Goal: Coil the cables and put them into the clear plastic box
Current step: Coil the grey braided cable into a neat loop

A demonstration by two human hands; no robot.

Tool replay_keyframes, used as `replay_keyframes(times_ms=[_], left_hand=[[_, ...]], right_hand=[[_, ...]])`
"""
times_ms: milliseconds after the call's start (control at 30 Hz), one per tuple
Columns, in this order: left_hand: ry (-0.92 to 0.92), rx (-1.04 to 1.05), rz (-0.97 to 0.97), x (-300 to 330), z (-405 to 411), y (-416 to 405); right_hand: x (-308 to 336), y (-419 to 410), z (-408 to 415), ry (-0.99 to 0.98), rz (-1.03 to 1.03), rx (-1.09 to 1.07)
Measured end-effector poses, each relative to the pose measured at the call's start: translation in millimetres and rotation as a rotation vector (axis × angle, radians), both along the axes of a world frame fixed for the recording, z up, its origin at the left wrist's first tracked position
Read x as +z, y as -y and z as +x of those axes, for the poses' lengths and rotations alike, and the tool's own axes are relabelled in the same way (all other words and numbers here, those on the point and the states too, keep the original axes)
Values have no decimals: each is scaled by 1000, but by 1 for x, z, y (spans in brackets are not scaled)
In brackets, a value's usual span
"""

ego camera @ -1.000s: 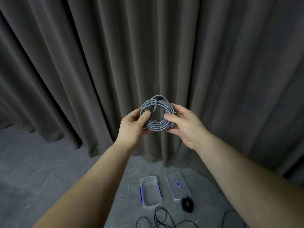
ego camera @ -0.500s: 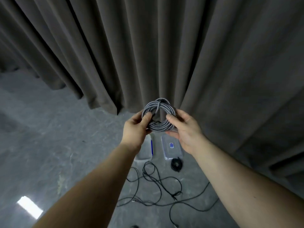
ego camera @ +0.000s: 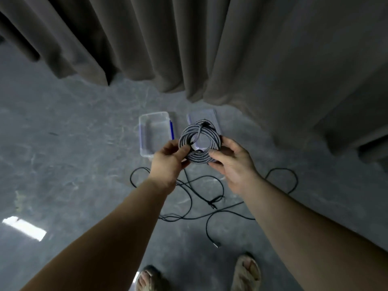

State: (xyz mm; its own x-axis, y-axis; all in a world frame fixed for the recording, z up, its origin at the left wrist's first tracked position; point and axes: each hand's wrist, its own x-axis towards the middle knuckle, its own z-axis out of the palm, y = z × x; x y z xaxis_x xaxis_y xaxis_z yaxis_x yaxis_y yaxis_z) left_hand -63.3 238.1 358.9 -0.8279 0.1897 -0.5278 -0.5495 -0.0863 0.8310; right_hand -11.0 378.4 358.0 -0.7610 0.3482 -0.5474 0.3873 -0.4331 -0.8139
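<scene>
Grey braided cable (ego camera: 199,141), already wound into a tight ring, is hanging between our two hands, above the floor (ego camera: 73,143). We are holding it at opposite sides, probably so the loops cannot spring apart before it goes down. Our left hand (ego camera: 168,162) is pinching the ring's near-left edge, thumb on top and fingers curled beneath. Our right hand (ego camera: 233,162) is gripping the near-right edge the same way, its thumb lying across the strands. Just beyond our left hand the clear plastic box (ego camera: 155,133) is sitting open on the floor, with its lid (ego camera: 210,116) lying beside it, partly hidden behind the coil. Below our hands a thin black cable (ego camera: 210,198) is sprawling loose, not yet coiled. We are judging the drop into the box as the next step.
</scene>
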Motion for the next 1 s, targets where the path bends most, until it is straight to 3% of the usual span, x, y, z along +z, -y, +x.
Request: replay_keyframes(times_ms=[167,433,500,600,667,1000], left_hand=[[84,-72,-43,-135,7,-4],[175,126,-92,-298,-16,-15],[190,159,-110,-328,-27,-16],[206,188,-122,-364,-42,-19],[228,216,-107,-383,-47,-25],[287,324,-13,-441,-60,-58]], right_hand=[[-138,-6,4,49,12,-10],[-298,-17,-24,116,127,166],[-328,-25,-32,122,383,307],[-362,-44,-39,202,1100,600],[-377,-57,-44,185,1368,645],[-436,-77,-64,81,1490,656]])
